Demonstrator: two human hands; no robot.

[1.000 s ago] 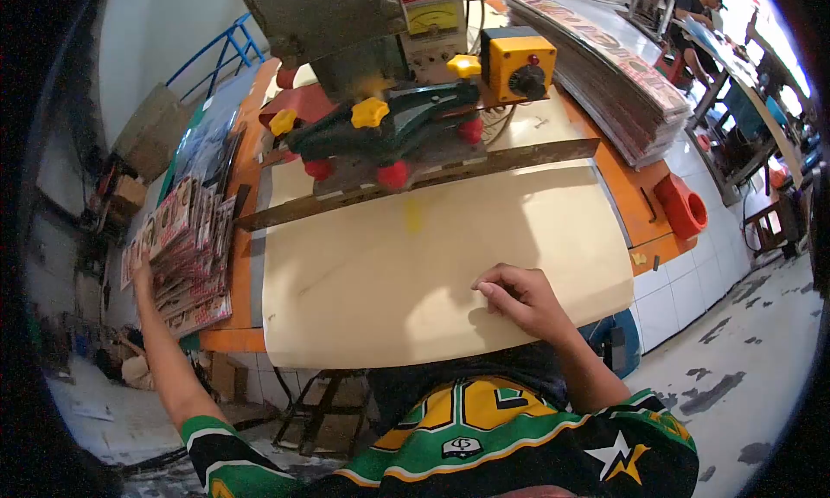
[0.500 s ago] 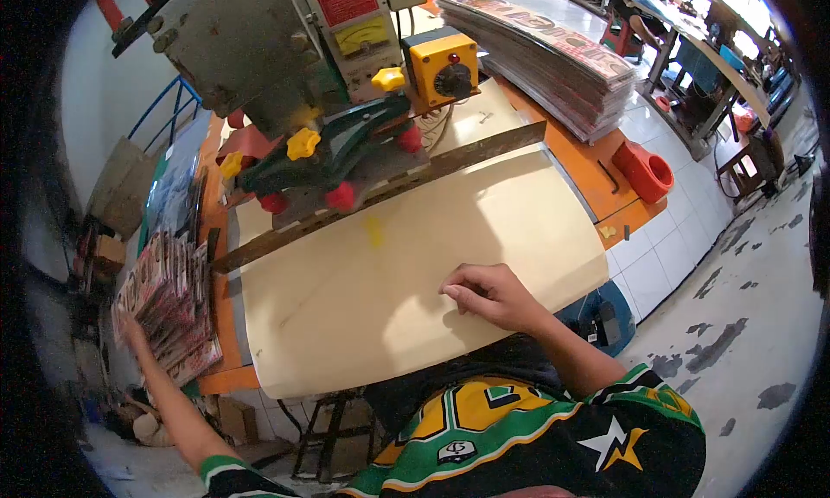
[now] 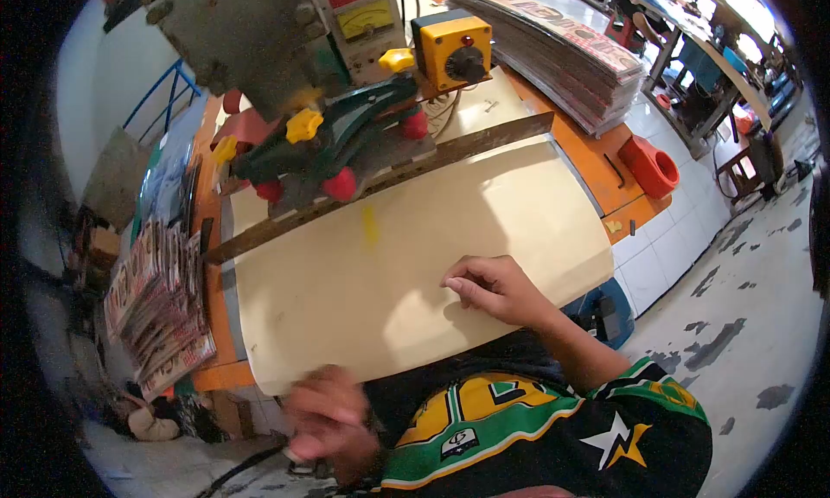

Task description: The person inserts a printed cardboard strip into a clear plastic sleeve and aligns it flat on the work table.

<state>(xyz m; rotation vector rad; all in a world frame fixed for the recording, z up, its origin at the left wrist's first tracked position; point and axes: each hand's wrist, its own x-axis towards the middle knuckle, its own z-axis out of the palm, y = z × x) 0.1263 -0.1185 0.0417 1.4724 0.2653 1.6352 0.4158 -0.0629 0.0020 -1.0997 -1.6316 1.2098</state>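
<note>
Right hand (image 3: 501,289): loosely clenched, fingers curled in, thumb bent toward index; over the near right part of the large cream sheet (image 3: 432,230); can't tell if it's touching. Left hand (image 3: 327,411): motion-blurred, at the sheet's near left edge; can't tell whether it grips anything. Sheet covers the middle of the orange tabletop (image 3: 220,375), near edge by the person's black, green and yellow shirt (image 3: 519,429); small yellow mark (image 3: 370,225) on its far left part.

Long dark worn metal bar (image 3: 484,155) runs across the sheet's far side. Just beyond: dark green machine bracket (image 3: 346,126) with yellow star-shaped knobs and red rounded feet; yellow box (image 3: 456,50) with black dial to its right.

Left side: leaning, fanned pile of red-and-white printed packets (image 3: 156,312), well apart from left hand. Far right: tall stack of long printed sheets (image 3: 553,40). Right table edge: red hollow plastic piece (image 3: 648,165) lying tilted, black bent rod (image 3: 614,171) just left of it.
</note>
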